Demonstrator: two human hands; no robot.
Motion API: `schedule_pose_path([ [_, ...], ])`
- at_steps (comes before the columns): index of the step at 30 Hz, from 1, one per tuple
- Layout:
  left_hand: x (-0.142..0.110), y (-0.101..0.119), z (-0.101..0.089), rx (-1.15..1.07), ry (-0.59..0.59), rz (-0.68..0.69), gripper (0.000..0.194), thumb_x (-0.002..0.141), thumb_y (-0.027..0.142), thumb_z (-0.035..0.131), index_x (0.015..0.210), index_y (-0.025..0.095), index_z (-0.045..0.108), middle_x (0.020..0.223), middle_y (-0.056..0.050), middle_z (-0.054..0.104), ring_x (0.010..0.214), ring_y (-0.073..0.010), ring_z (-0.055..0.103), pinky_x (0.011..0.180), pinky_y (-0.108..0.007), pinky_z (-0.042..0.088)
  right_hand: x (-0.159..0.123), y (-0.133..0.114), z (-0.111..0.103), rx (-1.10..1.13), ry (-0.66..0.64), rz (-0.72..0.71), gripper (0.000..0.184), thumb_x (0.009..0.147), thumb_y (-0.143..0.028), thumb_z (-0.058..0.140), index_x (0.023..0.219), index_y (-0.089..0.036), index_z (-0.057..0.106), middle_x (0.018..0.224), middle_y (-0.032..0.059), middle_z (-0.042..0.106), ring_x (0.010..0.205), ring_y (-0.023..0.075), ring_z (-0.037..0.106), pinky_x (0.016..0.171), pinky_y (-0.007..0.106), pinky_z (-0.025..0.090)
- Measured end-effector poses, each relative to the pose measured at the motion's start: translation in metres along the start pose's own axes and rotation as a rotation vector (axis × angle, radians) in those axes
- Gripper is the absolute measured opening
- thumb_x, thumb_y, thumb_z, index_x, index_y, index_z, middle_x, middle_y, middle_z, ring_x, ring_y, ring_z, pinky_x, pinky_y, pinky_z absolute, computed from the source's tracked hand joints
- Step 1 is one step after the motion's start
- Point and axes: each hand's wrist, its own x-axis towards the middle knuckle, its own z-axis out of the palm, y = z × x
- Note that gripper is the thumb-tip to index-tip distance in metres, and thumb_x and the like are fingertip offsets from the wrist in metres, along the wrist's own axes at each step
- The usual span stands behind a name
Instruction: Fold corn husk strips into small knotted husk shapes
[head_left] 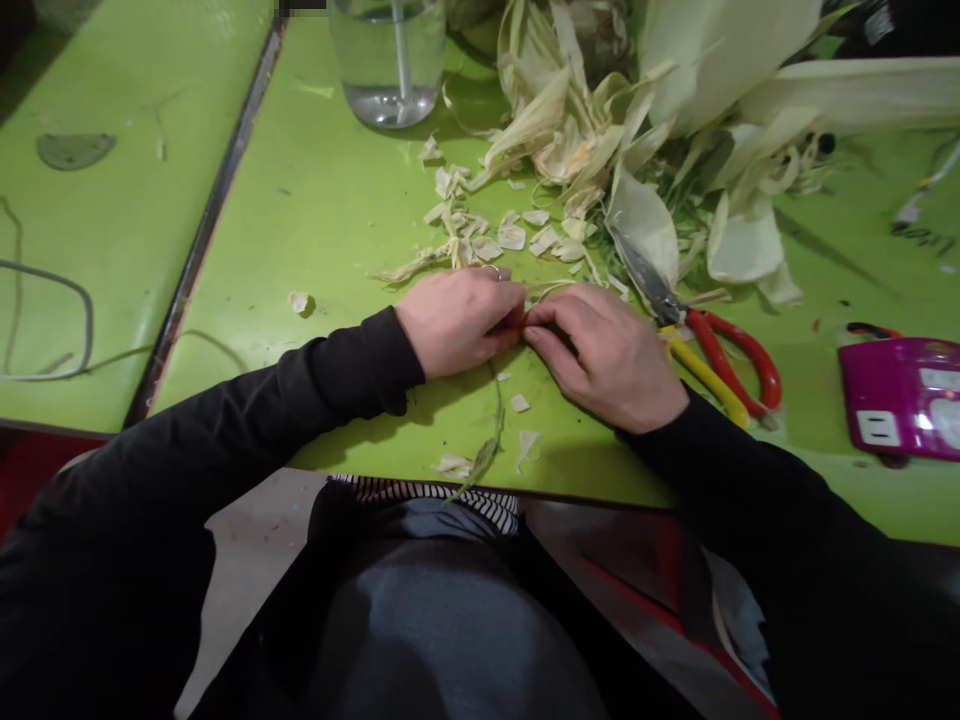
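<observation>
My left hand (469,318), with a ring on one finger, is closed, its fingertips pinched together over the table. Right against it, my right hand (604,350) pinches with thumb and forefinger at the same spot. Whatever thin thing they grip is hidden between the fingertips. A thin green stem with a narrow leaf (487,455) runs down from below my left hand to the table's front edge; whether it is held I cannot tell. Just beyond the fingers lie small cut pieces of pale corn husk (511,237). Scissors (716,360) with red and yellow handles rest beside my right hand.
A heap of dried corn husks (570,140) covers the back of the green table (247,250). A clear container of water (394,60) stands at the back. On the right lies a purple device (904,395). A dark seam (214,190) crosses the table on the left.
</observation>
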Motion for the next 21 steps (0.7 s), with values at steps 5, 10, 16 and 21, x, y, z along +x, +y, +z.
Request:
schedule_pose_path([
  [5, 0.002, 0.005, -0.009, 0.007, -0.086, -0.023, 0.025, 0.096, 0.028, 0.051, 0.104, 0.017, 0.072, 0.101, -0.007, 0.070, 0.097, -0.0188, 0.066, 0.082, -0.028, 0.048, -0.001, 0.001, -0.005, 0.052, -0.018, 0.000, 0.020, 0.097, -0.034, 0.052, 0.092, -0.022, 0.067, 0.090, 0.0091, 0.070, 0.087, 0.0268, 0.065, 0.078, 0.042, 0.052],
  [10, 0.002, 0.009, -0.014, 0.037, -0.145, -0.045, 0.025, 0.097, 0.026, 0.051, 0.109, 0.019, 0.072, 0.106, -0.007, 0.070, 0.101, -0.0183, 0.066, 0.083, -0.026, 0.048, -0.003, 0.004, -0.006, 0.089, -0.025, -0.028, 0.020, 0.097, -0.034, 0.053, 0.094, -0.021, 0.067, 0.089, 0.0085, 0.069, 0.085, 0.0256, 0.065, 0.076, 0.041, 0.053],
  [16, 0.000, 0.004, -0.007, 0.001, -0.061, -0.021, 0.024, 0.097, 0.026, 0.050, 0.106, 0.018, 0.071, 0.101, -0.007, 0.071, 0.095, -0.0196, 0.067, 0.081, -0.030, 0.050, -0.002, 0.002, -0.005, 0.089, -0.038, 0.003, 0.019, 0.097, -0.034, 0.052, 0.094, -0.022, 0.066, 0.094, 0.0091, 0.066, 0.088, 0.0255, 0.064, 0.079, 0.041, 0.053],
  [21, 0.001, 0.003, -0.003, -0.005, -0.005, -0.010, 0.024, 0.097, 0.026, 0.050, 0.102, 0.017, 0.072, 0.099, -0.007, 0.071, 0.092, -0.0179, 0.066, 0.078, -0.028, 0.050, -0.001, 0.000, -0.005, 0.119, -0.031, 0.033, 0.017, 0.097, -0.031, 0.053, 0.092, -0.021, 0.066, 0.091, 0.0091, 0.068, 0.085, 0.0257, 0.065, 0.077, 0.042, 0.053],
])
